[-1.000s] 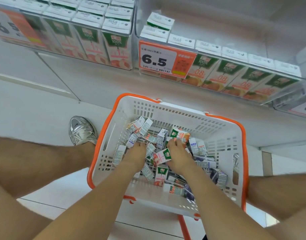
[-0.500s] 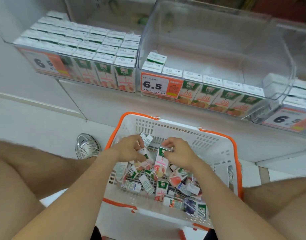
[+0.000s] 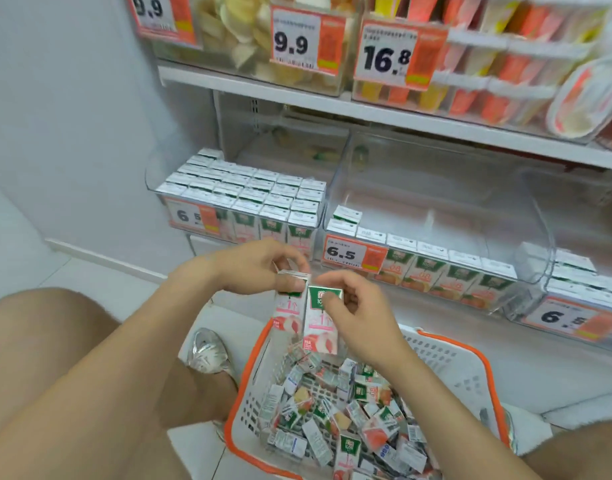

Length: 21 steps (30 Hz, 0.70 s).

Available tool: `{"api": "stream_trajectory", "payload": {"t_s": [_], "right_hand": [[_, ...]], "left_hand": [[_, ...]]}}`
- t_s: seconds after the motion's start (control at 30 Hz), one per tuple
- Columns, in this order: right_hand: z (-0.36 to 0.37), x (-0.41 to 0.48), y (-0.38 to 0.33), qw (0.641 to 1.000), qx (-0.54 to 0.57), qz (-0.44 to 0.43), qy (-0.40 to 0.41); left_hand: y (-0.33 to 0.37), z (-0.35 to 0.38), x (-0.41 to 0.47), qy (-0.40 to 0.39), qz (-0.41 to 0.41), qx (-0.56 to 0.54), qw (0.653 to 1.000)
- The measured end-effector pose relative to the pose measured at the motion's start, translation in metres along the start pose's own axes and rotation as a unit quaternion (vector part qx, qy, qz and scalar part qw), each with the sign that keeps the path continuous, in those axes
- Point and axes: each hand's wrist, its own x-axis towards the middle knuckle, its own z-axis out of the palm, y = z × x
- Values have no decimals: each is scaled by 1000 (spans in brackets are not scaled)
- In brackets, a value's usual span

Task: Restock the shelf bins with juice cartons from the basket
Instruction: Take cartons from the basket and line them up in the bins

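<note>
Above the perforated basket (image 3: 448, 363), your left hand (image 3: 257, 268) grips one boxy pink carton (image 3: 287, 315), your right hand (image 3: 361, 318) a second carton (image 3: 321, 327)

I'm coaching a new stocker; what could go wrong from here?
The pink cartons match the left bin, which looks nearly full, so they may not seat. The roomy middle bin holds orange cartons; dropping them there would mix stock. The left hand and right hand each grip only a carton's top, so one might slip into the basket.
</note>
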Motion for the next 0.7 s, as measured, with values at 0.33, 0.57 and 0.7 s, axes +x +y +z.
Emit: {"api": "stream_trajectory", "payload": {"t_s": [0.33, 0.57, 0.7], "right_hand": [[11, 90, -97, 967, -134, -197, 94], [39, 195, -102, 933, -250, -238, 100], [60, 254, -96, 937, -284, -186, 87]], "left_hand": [[-7, -128, -13, 377, 61, 71, 922], [-65, -171, 43, 475, -39, 158, 865], [-89, -181, 72, 441, -37, 208, 872]]}}
